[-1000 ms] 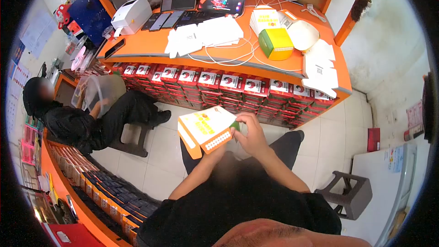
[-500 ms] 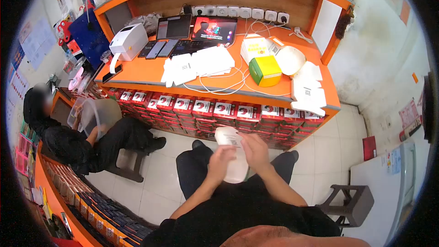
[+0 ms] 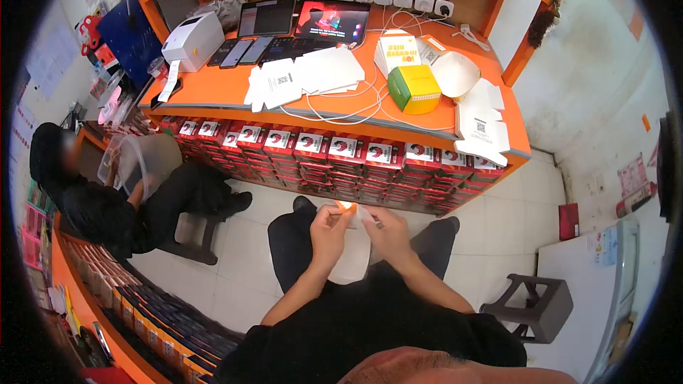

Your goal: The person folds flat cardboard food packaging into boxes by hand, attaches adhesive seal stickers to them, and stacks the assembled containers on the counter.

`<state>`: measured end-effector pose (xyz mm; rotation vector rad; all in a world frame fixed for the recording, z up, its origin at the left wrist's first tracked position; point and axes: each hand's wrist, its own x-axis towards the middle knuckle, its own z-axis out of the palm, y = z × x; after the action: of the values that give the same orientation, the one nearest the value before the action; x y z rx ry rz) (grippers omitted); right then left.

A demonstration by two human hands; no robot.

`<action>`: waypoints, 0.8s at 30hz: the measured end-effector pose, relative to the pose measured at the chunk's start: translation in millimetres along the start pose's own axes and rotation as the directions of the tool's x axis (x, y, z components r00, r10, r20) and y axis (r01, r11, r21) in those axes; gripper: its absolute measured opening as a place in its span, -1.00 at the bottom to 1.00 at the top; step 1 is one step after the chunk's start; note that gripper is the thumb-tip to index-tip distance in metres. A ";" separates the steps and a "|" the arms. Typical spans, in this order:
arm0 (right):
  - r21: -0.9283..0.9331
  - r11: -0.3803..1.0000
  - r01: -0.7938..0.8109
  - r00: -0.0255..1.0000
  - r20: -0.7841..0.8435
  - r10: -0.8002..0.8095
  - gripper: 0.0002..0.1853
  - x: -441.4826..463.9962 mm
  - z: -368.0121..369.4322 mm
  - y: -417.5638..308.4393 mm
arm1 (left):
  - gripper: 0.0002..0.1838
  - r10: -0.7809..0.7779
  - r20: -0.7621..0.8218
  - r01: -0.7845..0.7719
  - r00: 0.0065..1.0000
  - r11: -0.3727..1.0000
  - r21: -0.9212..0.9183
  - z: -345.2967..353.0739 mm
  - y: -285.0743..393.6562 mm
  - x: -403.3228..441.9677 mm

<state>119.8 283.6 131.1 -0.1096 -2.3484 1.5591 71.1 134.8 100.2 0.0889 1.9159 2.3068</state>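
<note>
A white, partly folded cardboard box [image 3: 351, 259] is in front of me, above my lap, with an orange-lit edge at its top. My left hand [image 3: 329, 236] pinches its upper left edge, thumb and fingers together near the orange part. On the other side, my right hand [image 3: 388, 239] is closed on the upper right edge. The hands are a little apart, and the box's lower part shows between my forearms. Fingers hide much of the fold.
Ahead, an orange desk [image 3: 228, 92] carries a yellow-green folded box [image 3: 415, 90], an open white box [image 3: 455, 75], flat white cartons [image 3: 329, 70] and a label printer [image 3: 193, 41]. Red packs [image 3: 344, 149] fill its shelf. A seated person [image 3: 99, 192] holds a clear tub; a stool [image 3: 533, 306] stands right.
The box's raised top has folded down, and an orange-lit edge now shows between my fingers. My left hand has moved up and slightly left. The view has shifted slightly.
</note>
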 end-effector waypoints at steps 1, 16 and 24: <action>-0.034 0.998 0.045 0.999 -0.007 -0.045 -0.75 -1.1 4.3 1.8 | -0.91 0.124 -0.027 -0.121 0.992 0.988 0.092 5.0 0.6 -3.2; 0.230 0.950 0.210 0.973 -0.150 -0.178 -0.91 12.2 5.0 6.9 | -0.96 0.128 0.066 -0.127 0.990 0.992 -0.017 15.1 21.8 -4.6; 0.434 0.891 0.133 0.991 -0.032 -0.132 -0.93 20.6 -9.8 -11.1 | -0.92 0.064 0.108 -0.030 0.992 0.955 -0.294 10.3 9.9 -5.9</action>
<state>104.5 292.8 149.2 0.1510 -1.8991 1.9633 77.7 142.2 112.2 0.2328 1.5157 2.5260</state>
